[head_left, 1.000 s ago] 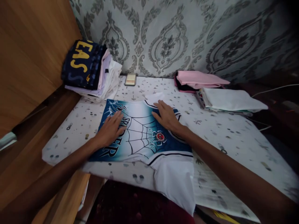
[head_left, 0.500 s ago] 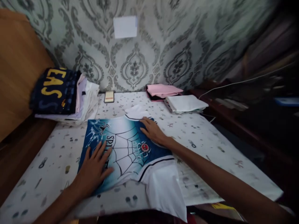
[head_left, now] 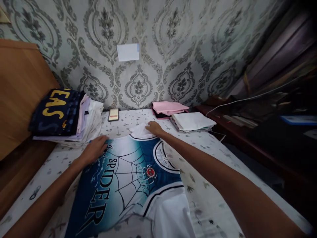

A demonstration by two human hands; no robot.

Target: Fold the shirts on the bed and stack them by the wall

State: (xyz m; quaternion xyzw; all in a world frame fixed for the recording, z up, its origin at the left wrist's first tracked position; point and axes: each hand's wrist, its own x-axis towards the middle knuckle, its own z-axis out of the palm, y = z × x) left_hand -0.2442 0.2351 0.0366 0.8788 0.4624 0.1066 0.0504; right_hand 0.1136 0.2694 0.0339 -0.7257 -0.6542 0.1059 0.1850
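A blue and white T-shirt (head_left: 128, 168) with a spider web print and the word SPIDER lies spread on the patterned white sheet, its neck to the right. My left hand (head_left: 97, 148) is at the shirt's far hem corner, fingers together and bent over the edge; the fingertips are partly hidden. At the far white sleeve, my right hand (head_left: 154, 128) pinches the fabric between thumb and fingers. The near white sleeve lies loose toward me, creased, with part of the near side folded.
Folded clothes (head_left: 59, 114) are stacked at the left beside a brown wooden panel (head_left: 24, 89). Along the back are a small card-like box (head_left: 113, 115), pink folded cloth (head_left: 169, 108) and a white folded pile (head_left: 193, 121). A thin cable (head_left: 237, 100) runs at the right.
Both hands have moved away from me across the shirt: the left from lying flat on the print to the far hem corner, the right from near the collar to the far sleeve. The view has tilted up.
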